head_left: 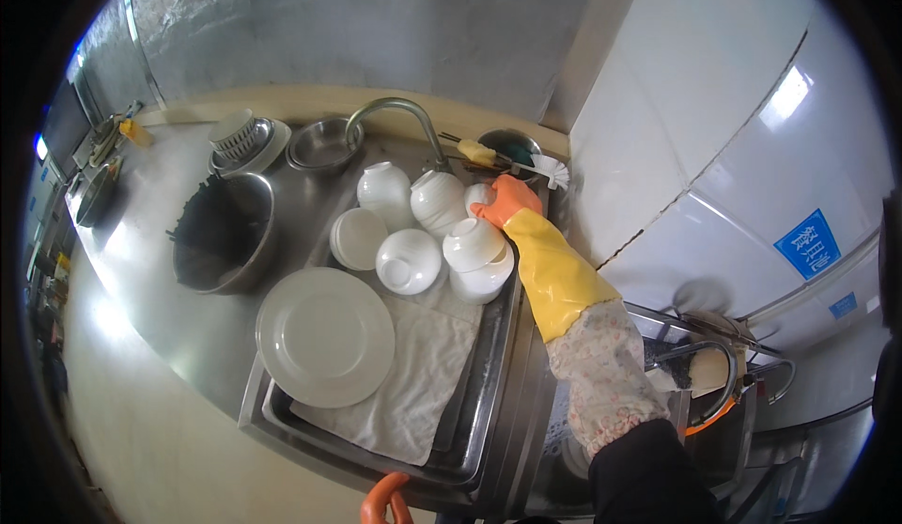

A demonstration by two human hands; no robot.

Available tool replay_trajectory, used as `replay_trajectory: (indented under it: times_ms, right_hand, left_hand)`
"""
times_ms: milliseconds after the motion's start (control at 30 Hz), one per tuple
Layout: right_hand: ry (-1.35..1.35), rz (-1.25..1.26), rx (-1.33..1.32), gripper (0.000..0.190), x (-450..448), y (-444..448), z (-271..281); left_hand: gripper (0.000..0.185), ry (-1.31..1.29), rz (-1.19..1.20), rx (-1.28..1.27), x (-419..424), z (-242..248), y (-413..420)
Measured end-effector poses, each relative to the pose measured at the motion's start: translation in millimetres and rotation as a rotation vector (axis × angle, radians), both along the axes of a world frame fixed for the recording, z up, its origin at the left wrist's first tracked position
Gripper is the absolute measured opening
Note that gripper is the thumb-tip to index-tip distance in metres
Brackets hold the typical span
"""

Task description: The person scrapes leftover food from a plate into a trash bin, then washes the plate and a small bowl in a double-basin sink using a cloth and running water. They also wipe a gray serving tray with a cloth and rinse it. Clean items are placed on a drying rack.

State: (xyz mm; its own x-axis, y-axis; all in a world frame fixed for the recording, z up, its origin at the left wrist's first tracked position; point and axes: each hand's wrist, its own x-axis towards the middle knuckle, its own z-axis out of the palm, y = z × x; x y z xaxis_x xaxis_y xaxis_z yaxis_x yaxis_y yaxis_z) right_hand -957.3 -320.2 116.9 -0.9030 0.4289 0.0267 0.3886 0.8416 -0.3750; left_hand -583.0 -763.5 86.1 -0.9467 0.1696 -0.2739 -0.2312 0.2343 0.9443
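Observation:
My right hand (509, 202), in an orange rubber glove with a yellow cuff and flowered sleeve, has its fingers on a small white bowl (479, 198) at the back of the group; its grip is partly hidden. Beside it are several white ceramic bowls (407, 262), some stacked or upturned, at the far end of a metal tray (493, 411). A white plate (324, 341) lies over the tray's left edge, partly on a white cloth (416, 390). At the bottom edge shows part of my left hand (387, 499), gloved in orange, near the tray's front rim.
A curved faucet (394, 103) rises behind the bowls. A white brush (550, 170) lies across a metal bowl (509, 136) at the back. Left stand a large metal pot (254, 263) with dark contents, metal basins (325, 147) and stacked dishes (236, 133). A tiled wall and sinks are right.

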Motion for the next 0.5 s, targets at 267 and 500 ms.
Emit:
replay_trajectory:
  times_ms: [267,500]
  right_hand:
    - [-0.184,0.065,0.297,0.072,-11,-21,15]
    - [-0.052,0.065,0.249,0.068,-2,-11,12]
  left_hand:
    - [0.040,-0.019,-0.033,-0.014,-7,2,4]
    - [0.036,0.002,-0.020,-0.059,-4,21,3]
